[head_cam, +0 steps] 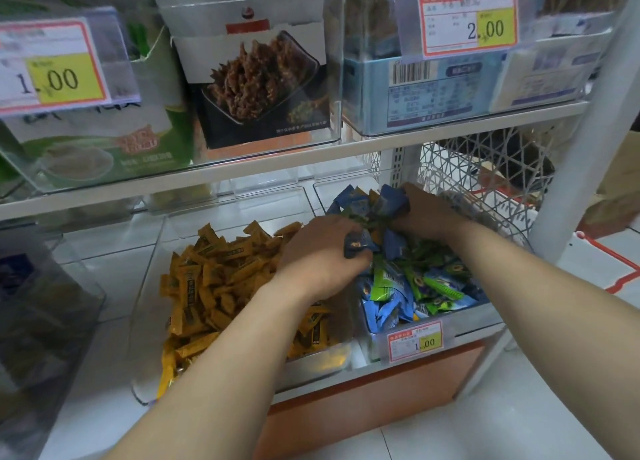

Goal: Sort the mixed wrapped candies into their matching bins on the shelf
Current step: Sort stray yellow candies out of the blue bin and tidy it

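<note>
Blue candies are clutched in the right hand, one pinched by the left hand. White shelving is seen over pale floor tiles.

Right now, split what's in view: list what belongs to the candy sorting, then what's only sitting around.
In the job: left hand holding a dark blue candy; right hand gripping dark blue candies; mixed blue and green candies; yellow candies.
Just there: upper-shelf snack box; green box; 2.00 price tag; lattice basket.
</note>
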`<state>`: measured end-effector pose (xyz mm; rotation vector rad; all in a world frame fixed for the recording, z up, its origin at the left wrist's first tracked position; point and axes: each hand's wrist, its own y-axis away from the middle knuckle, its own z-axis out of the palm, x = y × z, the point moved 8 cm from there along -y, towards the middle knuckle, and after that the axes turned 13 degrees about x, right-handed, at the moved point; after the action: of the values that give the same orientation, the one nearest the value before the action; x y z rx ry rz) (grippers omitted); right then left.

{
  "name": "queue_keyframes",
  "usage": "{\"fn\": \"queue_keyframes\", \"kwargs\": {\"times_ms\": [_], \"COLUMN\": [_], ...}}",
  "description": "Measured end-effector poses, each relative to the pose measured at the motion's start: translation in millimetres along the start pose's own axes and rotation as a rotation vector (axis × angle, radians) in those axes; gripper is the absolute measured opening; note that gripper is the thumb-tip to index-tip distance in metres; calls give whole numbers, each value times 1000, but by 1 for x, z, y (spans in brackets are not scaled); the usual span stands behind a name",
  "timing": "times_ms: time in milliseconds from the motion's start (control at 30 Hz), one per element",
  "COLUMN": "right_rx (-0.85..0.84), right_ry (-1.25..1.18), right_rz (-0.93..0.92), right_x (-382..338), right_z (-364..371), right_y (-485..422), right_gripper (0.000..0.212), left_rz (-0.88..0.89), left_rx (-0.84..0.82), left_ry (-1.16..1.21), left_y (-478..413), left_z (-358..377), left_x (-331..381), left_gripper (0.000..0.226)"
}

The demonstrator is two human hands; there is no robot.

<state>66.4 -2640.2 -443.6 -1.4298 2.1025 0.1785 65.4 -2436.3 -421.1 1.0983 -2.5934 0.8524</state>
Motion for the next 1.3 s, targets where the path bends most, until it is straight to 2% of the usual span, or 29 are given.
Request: {"fn": "queue_keyframes", "kwargs": {"times_ms": [200, 400, 467, 533, 633, 700, 733, 800, 933, 1000, 1167, 1300], "right_rx": [6, 183, 229, 200, 113, 138, 186, 234, -94, -144, -82, 9], "right_ry": [-30, -240, -326, -496, -762, -805, -736, -441, 159, 397, 538, 359], "right_rz": [-57, 41, 28, 9, -4, 9, 9, -75, -295, -359, -288, -282], "right_x": [3, 6, -1, -15, -38, -43, -42, -39, -32, -21, 0, -11], "right_z": [-27, -66, -74, -73, -64, -58, -56, -51, -8, -2, -25, -29], "right_y": [13, 37, 48, 58, 64, 57, 51, 37, 32, 35, 32, 21], "right_gripper": [27, 32, 26, 21, 20, 16, 12, 10, 29, 35, 33, 23], "left_rz": [-65, -96, -42, 0, -14, -74, -125, -215, -265, -253, -241, -240], "left_rx": [35, 100, 135, 159, 187, 245, 264, 282, 284, 273, 267, 266], "left_ry": [119, 157, 193, 284, 398, 386, 364, 307, 259, 245, 241, 226], "left_y": [-2, -7, -8, -8, -9, -11, -12, -12, -7, -6, -6, -6], "left_z": [-3, -7, -10, -12, -13, -19, -22, -27, -30, -29, -28, -27], "left_x": [-5, 4, 17, 29, 34, 23, 14, -6, -29, -30, -33, -34], "left_gripper": [26, 42, 48, 47, 40, 29, 26, 23, 20, 21, 21, 20]}}
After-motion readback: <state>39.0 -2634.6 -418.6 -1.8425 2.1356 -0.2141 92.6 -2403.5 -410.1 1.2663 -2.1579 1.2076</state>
